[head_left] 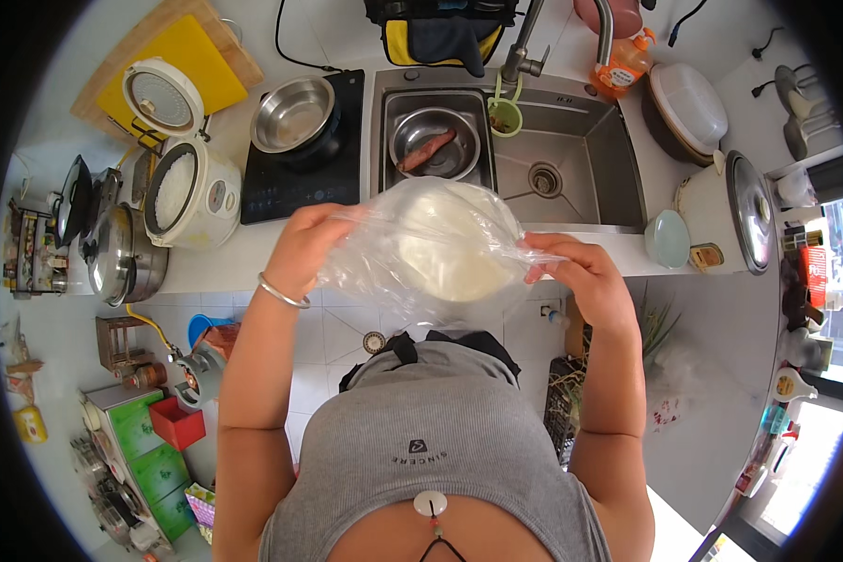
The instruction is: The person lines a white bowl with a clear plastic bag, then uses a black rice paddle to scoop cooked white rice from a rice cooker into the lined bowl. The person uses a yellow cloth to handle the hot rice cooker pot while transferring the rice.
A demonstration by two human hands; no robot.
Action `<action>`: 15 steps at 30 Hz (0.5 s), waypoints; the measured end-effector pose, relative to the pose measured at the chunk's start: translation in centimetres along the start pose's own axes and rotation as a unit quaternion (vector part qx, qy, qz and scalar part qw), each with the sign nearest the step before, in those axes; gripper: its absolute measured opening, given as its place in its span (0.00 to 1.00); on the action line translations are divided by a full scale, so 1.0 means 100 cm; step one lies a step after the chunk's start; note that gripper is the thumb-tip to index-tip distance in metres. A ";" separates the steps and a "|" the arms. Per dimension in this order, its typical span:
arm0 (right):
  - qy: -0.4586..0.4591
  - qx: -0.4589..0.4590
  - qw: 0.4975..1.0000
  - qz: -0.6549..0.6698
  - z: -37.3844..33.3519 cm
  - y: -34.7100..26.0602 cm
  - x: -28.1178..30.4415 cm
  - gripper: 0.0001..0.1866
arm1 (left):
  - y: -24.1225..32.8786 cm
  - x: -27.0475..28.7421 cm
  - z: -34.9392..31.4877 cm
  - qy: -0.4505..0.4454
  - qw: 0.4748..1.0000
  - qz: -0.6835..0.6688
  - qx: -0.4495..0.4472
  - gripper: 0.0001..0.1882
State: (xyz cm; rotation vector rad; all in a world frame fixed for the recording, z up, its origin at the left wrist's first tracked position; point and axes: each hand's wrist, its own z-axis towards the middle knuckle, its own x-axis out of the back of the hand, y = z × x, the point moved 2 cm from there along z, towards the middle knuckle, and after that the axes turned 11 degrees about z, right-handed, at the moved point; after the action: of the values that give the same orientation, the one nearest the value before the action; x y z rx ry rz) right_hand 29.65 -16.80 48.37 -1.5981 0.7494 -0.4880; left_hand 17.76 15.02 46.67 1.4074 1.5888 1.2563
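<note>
In front of my body, at the counter's front edge, a clear plastic bag [361, 258] is stretched between my two hands. A round, pale white thing [454, 244] shows in the bag's right part; whether it is a bowl or dough I cannot tell. My left hand [307, 251], with a bangle on its wrist, is closed on the bag's left edge. At the right side my right hand [585, 279] pinches the gathered plastic between thumb and fingers. Just beyond the bag, a steel bowl [406, 140] with a reddish-brown long piece [428, 150] sits in the left sink basin.
The right sink basin [590, 140] has a faucet [525, 61] behind it. Left of the sink, a steel pan [293, 114] stands on a black cooktop [262, 192], beside an open rice cooker [211, 197]. A pale green bowl [668, 239] stands near the counter's right front edge.
</note>
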 end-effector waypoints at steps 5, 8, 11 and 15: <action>0.063 -0.137 0.975 0.164 0.007 0.051 0.006 0.11 | -0.031 -0.035 0.022 -0.146 0.976 -0.113 0.112 0.15; 0.104 -0.173 0.959 0.200 0.015 0.080 0.014 0.11 | -0.074 -0.051 0.047 -0.152 0.943 -0.234 0.181 0.16; 0.167 -0.175 0.962 0.126 0.034 0.115 0.037 0.12 | -0.084 -0.057 0.059 -0.108 0.957 -0.162 0.214 0.16; 0.280 -0.147 0.948 0.037 0.049 0.117 0.053 0.16 | -0.097 -0.043 0.073 0.023 0.988 0.036 0.151 0.13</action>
State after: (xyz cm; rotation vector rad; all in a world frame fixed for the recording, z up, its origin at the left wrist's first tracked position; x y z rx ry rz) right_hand 34.51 -17.66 35.53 -1.7127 1.3562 -0.8218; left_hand 22.05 12.85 34.68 1.6449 1.8334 1.1296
